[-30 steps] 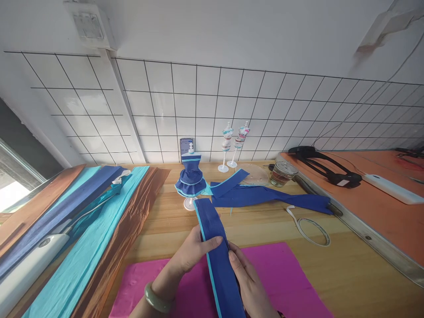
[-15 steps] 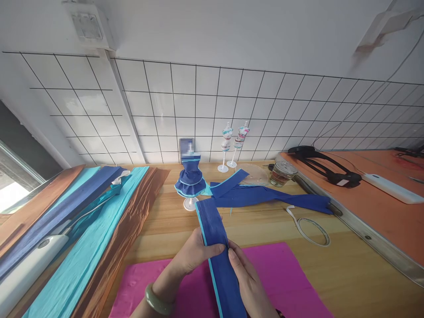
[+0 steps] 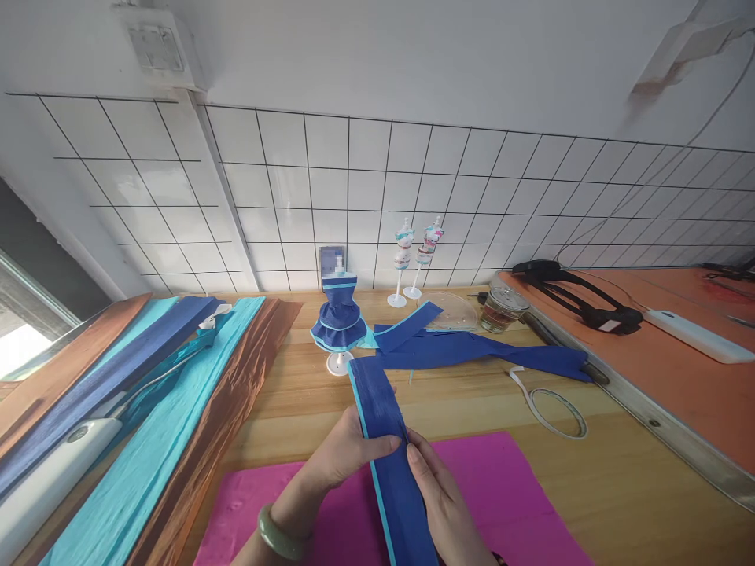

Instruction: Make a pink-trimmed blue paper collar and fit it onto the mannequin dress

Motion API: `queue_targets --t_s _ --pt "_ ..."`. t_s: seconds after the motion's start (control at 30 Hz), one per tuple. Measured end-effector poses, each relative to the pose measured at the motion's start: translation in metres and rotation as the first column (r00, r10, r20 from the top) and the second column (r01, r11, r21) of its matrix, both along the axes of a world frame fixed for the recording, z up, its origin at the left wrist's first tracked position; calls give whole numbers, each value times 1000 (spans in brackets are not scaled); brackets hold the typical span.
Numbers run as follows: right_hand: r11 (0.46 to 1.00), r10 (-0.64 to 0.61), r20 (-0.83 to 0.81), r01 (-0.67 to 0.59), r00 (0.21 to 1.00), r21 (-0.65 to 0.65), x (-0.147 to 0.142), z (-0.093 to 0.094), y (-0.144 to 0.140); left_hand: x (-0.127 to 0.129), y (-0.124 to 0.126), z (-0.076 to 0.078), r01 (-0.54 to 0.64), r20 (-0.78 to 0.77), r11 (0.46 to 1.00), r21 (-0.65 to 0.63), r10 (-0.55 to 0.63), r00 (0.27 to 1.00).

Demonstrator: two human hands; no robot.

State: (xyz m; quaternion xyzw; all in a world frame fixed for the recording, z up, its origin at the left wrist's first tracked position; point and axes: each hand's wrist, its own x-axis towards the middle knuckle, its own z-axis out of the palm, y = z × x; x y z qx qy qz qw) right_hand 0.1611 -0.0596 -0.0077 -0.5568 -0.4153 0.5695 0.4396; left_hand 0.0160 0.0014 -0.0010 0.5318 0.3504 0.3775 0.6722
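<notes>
Fingers [image 3: 383, 445] of the left hand [image 3: 339, 460] are laid across a dark blue crepe strip [image 3: 386, 448] with a light blue edge, the thumb tucked under it, so the strip is pinched low in the middle of the frame. Just to the right, the right hand [image 3: 442, 503] is closed on the same strip, its thumb pressed on top close to the left fingertips. A pale green bangle [image 3: 277, 536] is worn on the left wrist. The strip is stretched from the bottom edge of the frame up toward the centre, above a magenta sheet [image 3: 513, 487] spread on the wooden table [image 3: 619, 487].

Beyond the strip's far end, a small mannequin [image 3: 340, 318] dressed in blue ruffles is stood on a white base. More blue strips [image 3: 472, 350] are laid to its right, near a loop of white tape [image 3: 551, 409]. Two tiny dressed mannequins [image 3: 413, 259] are set against the tiled wall, beside a glass jar [image 3: 501, 308]. At the left of the frame, long rolls of blue, turquoise and copper paper [image 3: 177, 409] are laid out side by side.
</notes>
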Motion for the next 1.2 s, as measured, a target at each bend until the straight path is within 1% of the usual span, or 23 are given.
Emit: queue_targets --t_s 0.2,0.27,0.33,0.43,0.47,0.53,0.6,0.63,0.73,0.8,0.9,1.03,1.2 --pt "999 -9 -16 10 1000 53 0 0 2 -1 1 -3 32 14 999 -22 -32 999" --pt "998 -13 -39 15 999 57 -1 3 1 -2 1 -3 17 11 1000 -17 -17 1000" --pt "1000 -18 -63 18 998 -2 -3 8 -1 -3 0 -2 -16 18 1000 -25 16 1000" --pt "988 -23 -82 10 996 -157 -7 15 -4 -2 0 0 -59 45 997 -45 61 997" --pt "982 -24 -84 8 996 -190 -8 16 -5 -2 0 0 -61 51 997 -46 63 997" --pt "977 -32 -80 14 996 -212 -9 17 -5 -1 0 0 -52 59 998 -40 54 997" --pt "980 -33 -52 22 998 -200 -9 16 -4 0 0 0 -28 57 999 -25 29 998" --pt "984 -34 -36 28 999 -173 -8 15 -2 0 -1 0 -20 52 1000 -16 21 998" --pt "999 -43 -20 42 999 -27 -6 12 2 0 -1 0 -21 26 1000 8 20 999" --pt "999 -27 -34 28 999 38 -5 11 3 -1 -1 0 -27 17 1000 7 26 1000" --pt "1000 1 -31 -1 1000 13 -4 9 3 -2 -1 0 -33 14 999 -2 33 999" --pt "1000 -5 -11 5 1000 -17 -2 6 1 -1 0 0 -18 14 1000 14 18 1000" --pt "1000 -19 -29 19 999 3 -2 3 1 -1 1 0 -4 20 1000 6 4 1000"
